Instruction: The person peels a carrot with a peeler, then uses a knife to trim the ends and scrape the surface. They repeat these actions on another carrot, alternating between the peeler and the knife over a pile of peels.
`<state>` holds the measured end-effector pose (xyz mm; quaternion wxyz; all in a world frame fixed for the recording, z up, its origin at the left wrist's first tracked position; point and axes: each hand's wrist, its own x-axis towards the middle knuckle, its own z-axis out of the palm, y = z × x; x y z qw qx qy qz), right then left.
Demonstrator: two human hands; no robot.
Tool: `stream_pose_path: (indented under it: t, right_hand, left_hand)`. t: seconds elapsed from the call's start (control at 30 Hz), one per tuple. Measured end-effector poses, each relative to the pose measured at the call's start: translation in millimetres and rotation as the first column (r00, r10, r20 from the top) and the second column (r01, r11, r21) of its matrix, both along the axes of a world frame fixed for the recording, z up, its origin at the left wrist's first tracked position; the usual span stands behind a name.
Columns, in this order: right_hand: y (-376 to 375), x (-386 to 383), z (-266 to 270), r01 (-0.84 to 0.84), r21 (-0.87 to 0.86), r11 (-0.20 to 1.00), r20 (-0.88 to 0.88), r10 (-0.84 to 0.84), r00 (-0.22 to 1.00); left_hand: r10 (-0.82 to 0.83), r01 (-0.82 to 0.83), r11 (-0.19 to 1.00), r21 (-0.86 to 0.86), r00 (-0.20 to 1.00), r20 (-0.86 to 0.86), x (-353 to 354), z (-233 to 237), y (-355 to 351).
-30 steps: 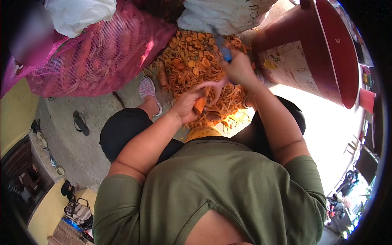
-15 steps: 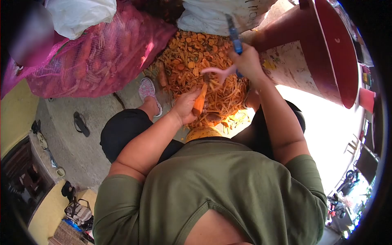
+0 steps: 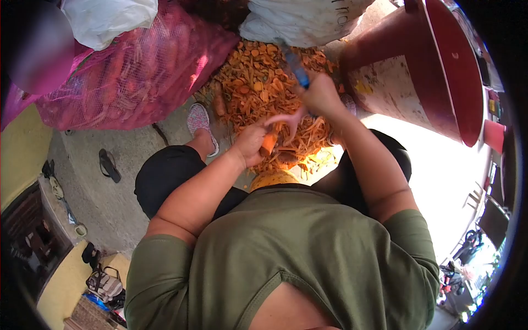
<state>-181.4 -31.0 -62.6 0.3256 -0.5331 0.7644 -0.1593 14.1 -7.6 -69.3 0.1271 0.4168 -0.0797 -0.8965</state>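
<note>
A bright orange peeled carrot [image 3: 268, 143] is gripped in my left hand [image 3: 250, 146], above the heap of peelings. My right hand [image 3: 324, 99] is closed on a pink Y-shaped peeler [image 3: 289, 117], whose head reaches over the upper end of the carrot, close to my left fingers. A blue-handled knife [image 3: 300, 72] is held in the same right hand, its blade pointing up and away, blurred by motion. Under both hands lie orange peel strips and round slices [image 3: 256, 74] in a thick pile. An unpeeled carrot [image 3: 219, 102] rests at the pile's left side.
A pink mesh sack [image 3: 132, 82] full of carrots lies at the upper left. Behind the pile stands a white sack [image 3: 294, 25]. A large dark red tub [image 3: 385, 49] is tilted at the right. On the concrete floor at left is a slipper [image 3: 109, 166].
My right hand has come down and left with the peeler and knife, bringing the peeler's head over the carrot. My left hand stays nearly in place.
</note>
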Motion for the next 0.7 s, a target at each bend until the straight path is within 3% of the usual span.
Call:
stream_pose_path:
  t: [0.03, 0.1, 0.13, 0.23, 0.27, 0.37, 0.4, 0.5, 0.57, 0.63, 0.7]
  right_hand:
    - [-4.0, -10.6, -2.4, 0.082, 0.006, 0.997, 0.003, -0.082, 0.997]
    - [-12.2, -32.4, -2.3, 0.240, 0.019, 0.971, 0.009, -0.240, 0.971]
    - [-14.8, -40.5, -1.2, 0.261, -0.046, 0.964, -0.070, -0.264, 0.962]
    - [-11.2, -32.2, 0.0, 0.254, 0.017, 0.967, 0.151, -0.253, 0.956]
    - [-5.6, -21.9, -0.5, 0.158, -0.070, 0.985, 0.158, -0.145, 0.977]
    - [-10.2, -30.3, -11.6, 0.212, 0.066, 0.975, 0.047, -0.215, 0.976]
    - [-12.7, -33.9, -0.4, 0.241, 0.073, 0.968, 0.065, -0.246, 0.967]
    - [-12.5, -44.0, 0.7, 0.243, 0.000, 0.970, -0.172, -0.239, 0.956]
    - [-0.4, -22.7, 12.1, 0.029, 0.024, 0.999, -0.196, -0.023, 0.980]
    - [13.6, 1.9, 15.3, -0.174, 0.118, 0.978, -0.290, 0.201, 0.936]
    - [25.7, 12.3, 19.3, -0.312, 0.149, 0.938, -0.260, 0.342, 0.903]
  left_hand:
    - [-0.020, 0.021, 0.999, -0.039, 0.999, 0.032, -2.0, 3.9, 0.3]
    - [-0.085, 0.080, 0.994, -0.076, 0.994, -0.069, 8.3, -26.0, 0.7]
    - [-0.117, 0.106, 0.990, -0.097, 0.986, -0.117, 10.8, -31.0, -0.6]
    - [-0.092, 0.089, 0.988, -0.124, 0.996, -0.022, 7.4, -26.1, 0.4]
    - [-0.102, 0.100, 0.985, -0.138, 0.995, -0.008, 5.6, -21.1, -1.3]
    - [-0.129, 0.131, 0.977, -0.167, 0.991, 0.021, 6.5, -14.9, -3.9]
    - [-0.131, 0.132, 0.975, -0.177, 0.991, 0.014, 9.0, -21.0, -7.5]
    - [-0.179, 0.195, 0.919, -0.344, 0.981, 0.078, 13.1, -29.3, -13.8]
    - [-0.155, 0.224, 0.860, -0.459, 0.971, 0.184, 11.8, -27.7, -18.2]
    - [-0.058, 0.225, 0.815, -0.533, 0.948, 0.312, 9.8, -24.3, -21.2]
    - [-0.042, 0.265, 0.767, -0.585, 0.930, 0.366, 11.8, -27.0, -26.0]
